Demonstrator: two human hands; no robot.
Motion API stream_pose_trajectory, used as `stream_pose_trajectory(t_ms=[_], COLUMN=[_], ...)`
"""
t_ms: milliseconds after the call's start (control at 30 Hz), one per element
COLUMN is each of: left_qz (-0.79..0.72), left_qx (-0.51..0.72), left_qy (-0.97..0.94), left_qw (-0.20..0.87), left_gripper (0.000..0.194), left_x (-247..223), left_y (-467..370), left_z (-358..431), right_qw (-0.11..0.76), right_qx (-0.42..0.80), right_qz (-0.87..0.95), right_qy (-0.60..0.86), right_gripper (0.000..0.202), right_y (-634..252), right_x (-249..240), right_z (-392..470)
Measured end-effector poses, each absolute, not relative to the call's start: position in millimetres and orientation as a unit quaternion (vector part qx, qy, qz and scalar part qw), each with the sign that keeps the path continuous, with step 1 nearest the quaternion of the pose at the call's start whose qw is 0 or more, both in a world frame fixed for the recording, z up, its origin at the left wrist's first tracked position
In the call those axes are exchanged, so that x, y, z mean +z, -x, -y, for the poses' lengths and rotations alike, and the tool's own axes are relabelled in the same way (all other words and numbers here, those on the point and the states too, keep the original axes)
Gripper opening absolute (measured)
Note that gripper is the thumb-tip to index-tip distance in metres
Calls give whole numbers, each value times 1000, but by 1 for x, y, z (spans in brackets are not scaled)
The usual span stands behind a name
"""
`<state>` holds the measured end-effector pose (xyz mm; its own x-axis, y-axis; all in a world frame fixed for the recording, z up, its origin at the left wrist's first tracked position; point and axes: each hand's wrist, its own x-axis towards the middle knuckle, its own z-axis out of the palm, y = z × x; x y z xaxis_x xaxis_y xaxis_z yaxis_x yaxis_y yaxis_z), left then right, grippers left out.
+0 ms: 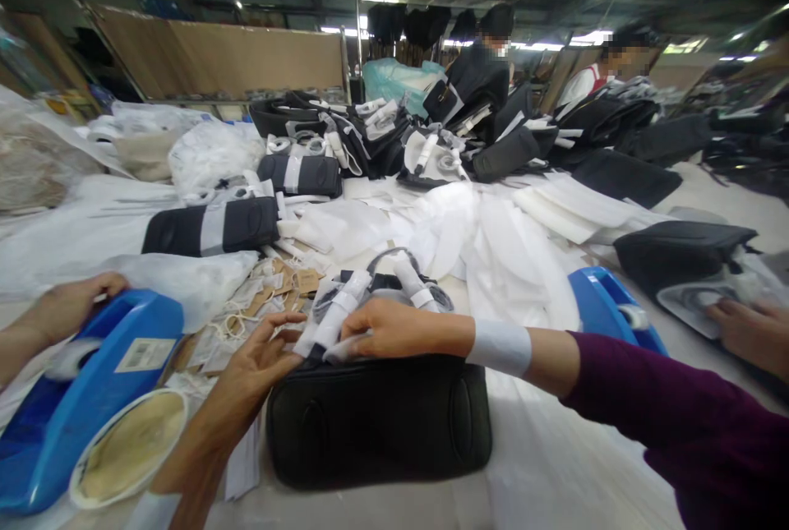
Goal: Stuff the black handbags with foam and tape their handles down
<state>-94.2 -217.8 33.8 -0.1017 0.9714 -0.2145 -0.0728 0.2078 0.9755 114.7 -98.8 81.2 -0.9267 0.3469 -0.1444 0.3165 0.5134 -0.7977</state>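
Observation:
A black bag (379, 423) lies in front of me with its smooth side toward me. Two handle ends on its far side are rolled in white foam wrap (348, 296) and stand up at a slant. My right hand (400, 329) pinches the lower edge of the left-hand wrap between thumb and fingers. At that wrap's left side, my left hand (265, 357) holds its edge between thumb and forefinger, with the other fingers loosely bent. A second foam-wrapped handle end (414, 282) rises just beyond my right hand.
Blue tape dispensers (145, 324) stand to both sides, with a round tub (132, 448) near the left one. Paper tags (277, 283) and white foam sheets (444, 218) cover the table. Taped black bags (213, 226) lie beyond. Other people's hands (755, 333) show at both edges.

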Motion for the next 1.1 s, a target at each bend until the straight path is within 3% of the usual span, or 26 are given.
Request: stream_pose_trajectory(t_ms=[167, 367, 567, 733, 900, 1000, 1100], left_qz=[-552, -565, -577, -570, -580, -570, -569], left_qx=[506, 531, 570, 528, 450, 427, 428], left_qy=[-465, -446, -428, -418, -464, -458, -444], left_qw=[473, 447, 399, 470, 496, 532, 544], left_gripper=[29, 15, 12, 6, 24, 23, 18], left_x=[21, 26, 23, 23, 35, 36, 32], left_y=[90, 82, 70, 76, 87, 89, 88], left_z=[212, 223, 231, 231, 231, 231, 230], right_qw=[-48, -109, -134, -139, -108, -41, -41], right_qx=[381, 354, 346, 349, 342, 386, 380], right_qz=[915, 926, 929, 927, 932, 916, 912], right_qy=[121, 74, 15, 27, 49, 97, 150], right_gripper=[41, 56, 55, 51, 48, 35, 21], right_y=[-120, -118, -102, -96, -110, -117, -116], right_x=[82, 86, 77, 76, 80, 78, 73], right_z=[99, 98, 89, 87, 95, 100, 106])
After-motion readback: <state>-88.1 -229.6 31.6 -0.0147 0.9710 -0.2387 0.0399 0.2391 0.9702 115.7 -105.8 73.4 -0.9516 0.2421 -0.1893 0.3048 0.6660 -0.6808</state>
